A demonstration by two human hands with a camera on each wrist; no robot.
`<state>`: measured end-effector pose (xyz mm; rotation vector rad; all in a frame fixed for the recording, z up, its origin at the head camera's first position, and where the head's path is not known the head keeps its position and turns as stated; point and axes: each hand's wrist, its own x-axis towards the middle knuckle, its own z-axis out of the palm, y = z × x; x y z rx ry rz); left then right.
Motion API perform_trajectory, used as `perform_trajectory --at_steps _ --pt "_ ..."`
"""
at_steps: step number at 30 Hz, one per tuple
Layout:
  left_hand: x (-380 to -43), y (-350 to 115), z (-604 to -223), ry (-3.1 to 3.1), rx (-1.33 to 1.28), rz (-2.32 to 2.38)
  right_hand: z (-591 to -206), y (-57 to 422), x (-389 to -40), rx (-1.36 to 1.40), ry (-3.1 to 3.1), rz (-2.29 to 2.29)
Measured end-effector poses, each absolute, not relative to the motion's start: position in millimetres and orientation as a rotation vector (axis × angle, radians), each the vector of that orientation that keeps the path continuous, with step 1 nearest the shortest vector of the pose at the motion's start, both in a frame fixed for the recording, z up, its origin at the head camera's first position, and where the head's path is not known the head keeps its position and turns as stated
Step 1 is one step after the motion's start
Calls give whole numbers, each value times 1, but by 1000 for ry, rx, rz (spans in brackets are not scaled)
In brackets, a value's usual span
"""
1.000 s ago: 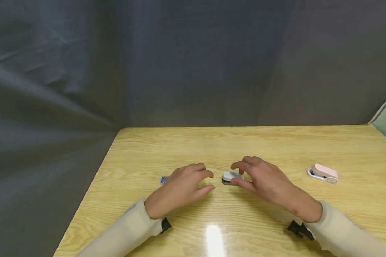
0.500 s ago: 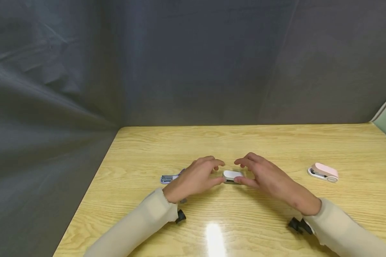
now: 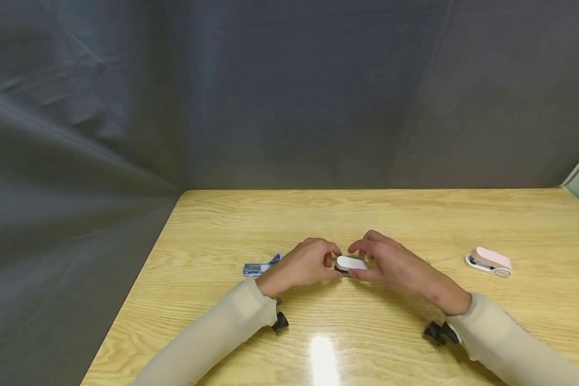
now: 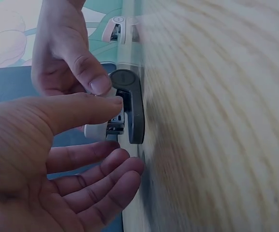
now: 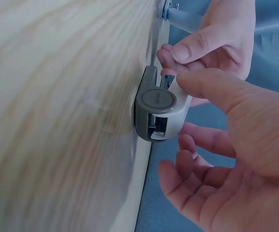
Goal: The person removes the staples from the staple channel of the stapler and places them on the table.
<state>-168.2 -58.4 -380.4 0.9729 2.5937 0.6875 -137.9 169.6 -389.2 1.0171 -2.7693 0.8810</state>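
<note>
The left hand (image 3: 311, 261) and right hand (image 3: 391, 262) curve about opposite ends of a small, rounded, white-topped, grey-based stapler (image 3: 350, 262); whether either pinches it, I cannot tell. Its base rests on the yellowish wood-grain table (image 3: 376, 338).

Head view: from above, facing fwd/down, wide over worktop (image 3: 391, 332). L/R wrist views: v. close, prob. low, turned sideways, sharing white stapler (image 5: 162, 107) from opp. ends.

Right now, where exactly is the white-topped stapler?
In the head view, the white-topped stapler sits on the table right of centre, between the left hand and the right hand.
</note>
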Motion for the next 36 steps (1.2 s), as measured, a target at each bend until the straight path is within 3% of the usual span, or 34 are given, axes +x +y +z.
perform_trajectory --at_steps 9,36 --pt "-170 -53 -389 2569 1088 727 -390 164 -140 1048 -2794 921" --pt "-172 -54 -395 2599 1038 777 -393 163 -139 1118 -2771 872"
